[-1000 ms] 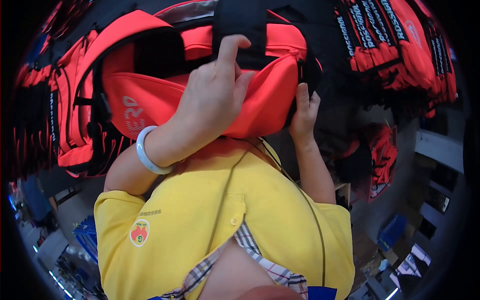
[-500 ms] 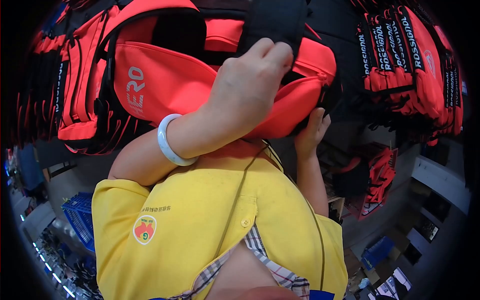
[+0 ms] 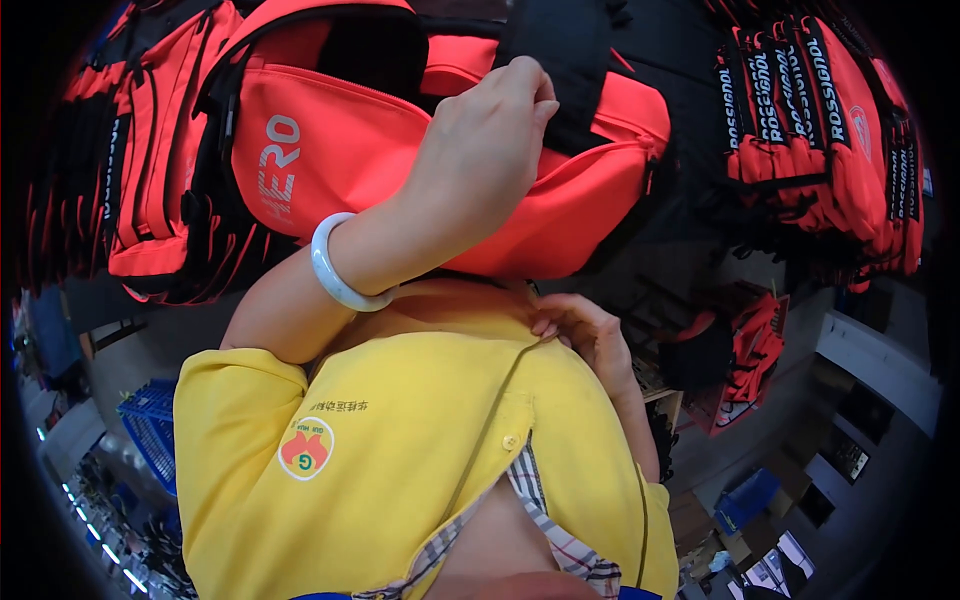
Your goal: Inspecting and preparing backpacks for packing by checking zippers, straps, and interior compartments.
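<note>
A red and black bag (image 3: 340, 150) lies before me, its zipped top open at the left and a dark interior showing. My left hand (image 3: 490, 135), with a pale bangle on the wrist, is over the bag's front edge beside a wide black strap or flap (image 3: 550, 50). Its fingers are curled closed, and whatever they may hold is hidden. At my chest, below the bag, my right hand (image 3: 590, 335) pinches a thin brown cord (image 3: 491, 425) that hangs over my yellow shirt. The cord's far end is out of sight.
Stacked red and black bags stand on the left (image 3: 150, 170) and on the right (image 3: 835, 130). Lower right, a box (image 3: 715, 410) holds more red and black pieces. A blue plastic crate (image 3: 150, 430) is at the lower left, and another blue bin (image 3: 745, 500) sits lower right.
My right hand has left the bag's right end and come down to my chest, taking the cord. My left hand has shifted slightly up and left. The bag has turned a little.
</note>
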Tool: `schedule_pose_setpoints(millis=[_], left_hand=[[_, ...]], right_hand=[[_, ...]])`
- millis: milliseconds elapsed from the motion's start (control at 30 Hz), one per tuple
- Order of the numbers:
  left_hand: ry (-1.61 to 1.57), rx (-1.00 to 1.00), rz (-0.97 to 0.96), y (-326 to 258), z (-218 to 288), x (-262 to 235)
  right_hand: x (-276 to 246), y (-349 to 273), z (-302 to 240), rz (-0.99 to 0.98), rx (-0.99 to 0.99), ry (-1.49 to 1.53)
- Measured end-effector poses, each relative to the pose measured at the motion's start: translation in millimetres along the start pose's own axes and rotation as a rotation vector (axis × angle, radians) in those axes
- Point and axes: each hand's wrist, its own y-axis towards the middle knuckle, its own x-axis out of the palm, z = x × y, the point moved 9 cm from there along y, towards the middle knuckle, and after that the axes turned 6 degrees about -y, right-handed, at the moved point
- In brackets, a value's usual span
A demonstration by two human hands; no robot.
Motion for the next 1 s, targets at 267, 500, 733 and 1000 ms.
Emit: schedule_pose_setpoints(millis=[267,500,733,1000], left_hand=[[-0.02,-0.059,-0.095,2.9,-1.4,10.6],[-0.019,-0.041,-0.094,-4.6,-6.2,4.3],[-0.032,-0.036,-0.082,-7.4,-3.8,-0.1],[-0.074,-0.113,-0.131,-12.3,-3.5,-2.6]], right_hand=[[-121.2,1.8,206.7,0.393,0.648,-0.849],[-154.2,-14.5,197.0,0.325,0.603,-0.551],[-124.7,-35.5,-146.3,0.888,-0.345,-0.86],[30.7,42.8,-226.4,0.475,-0.723,-1.558]])
